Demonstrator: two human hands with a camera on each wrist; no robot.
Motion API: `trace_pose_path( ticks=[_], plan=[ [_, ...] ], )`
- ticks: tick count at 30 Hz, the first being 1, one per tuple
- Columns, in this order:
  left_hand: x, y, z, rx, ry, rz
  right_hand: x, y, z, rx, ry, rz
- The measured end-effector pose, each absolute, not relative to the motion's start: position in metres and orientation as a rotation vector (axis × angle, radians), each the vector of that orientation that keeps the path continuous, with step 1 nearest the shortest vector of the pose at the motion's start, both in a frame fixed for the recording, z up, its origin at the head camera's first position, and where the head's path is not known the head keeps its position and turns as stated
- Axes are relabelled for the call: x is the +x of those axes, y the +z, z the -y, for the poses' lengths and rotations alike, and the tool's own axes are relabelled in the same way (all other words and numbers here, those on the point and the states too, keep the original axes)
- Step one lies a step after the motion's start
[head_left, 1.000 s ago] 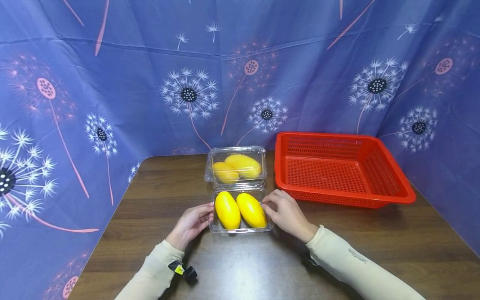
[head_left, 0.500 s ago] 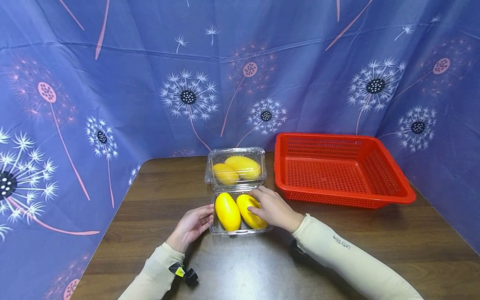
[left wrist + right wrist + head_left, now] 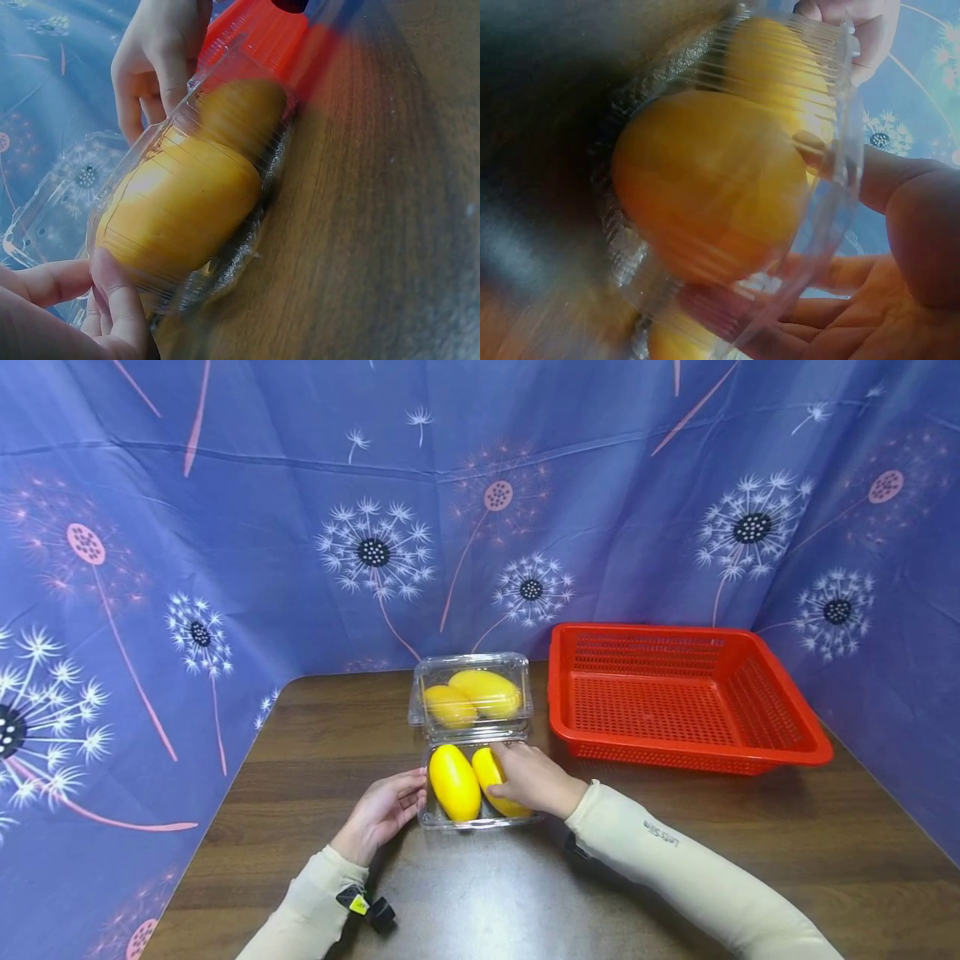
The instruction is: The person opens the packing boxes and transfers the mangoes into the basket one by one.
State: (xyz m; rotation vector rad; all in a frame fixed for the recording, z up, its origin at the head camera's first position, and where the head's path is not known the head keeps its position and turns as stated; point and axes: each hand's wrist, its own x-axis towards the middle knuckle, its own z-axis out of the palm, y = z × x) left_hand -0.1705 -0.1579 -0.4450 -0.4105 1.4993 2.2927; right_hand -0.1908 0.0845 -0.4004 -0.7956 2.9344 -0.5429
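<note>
A clear plastic clamshell box (image 3: 480, 823) lies on the wooden table (image 3: 480, 893) with two yellow mangoes in its near half. The left mango (image 3: 453, 783) lies beside my left hand. Around the right mango (image 3: 487, 768) is my right hand (image 3: 532, 777), with thumb on the near side and fingers beyond; it covers much of that fruit. My left hand (image 3: 382, 810) holds the box's left edge, thumb (image 3: 111, 274) at the plastic rim. Through the box wall, both mangoes (image 3: 712, 184) show large in the right wrist view.
Two more yellow mangoes (image 3: 483, 693) show through clear plastic directly behind. At the back right stands a red perforated basket (image 3: 690, 753), close to the right hand's far side. A blue dandelion-print cloth (image 3: 300, 527) hangs behind the table.
My right hand has moved left from the box's right edge, in over the right mango, and now reaches around it. My left hand has stayed at the left edge.
</note>
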Motion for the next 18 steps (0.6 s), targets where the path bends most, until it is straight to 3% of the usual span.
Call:
trace_pose_path(
  ticks=[18],
  plan=[
    [-0.171, -0.445, 0.158, -0.420, 2.300, -1.495, -0.190, -0.403, -0.067, -0.694, -0.408, -2.895]
  ],
)
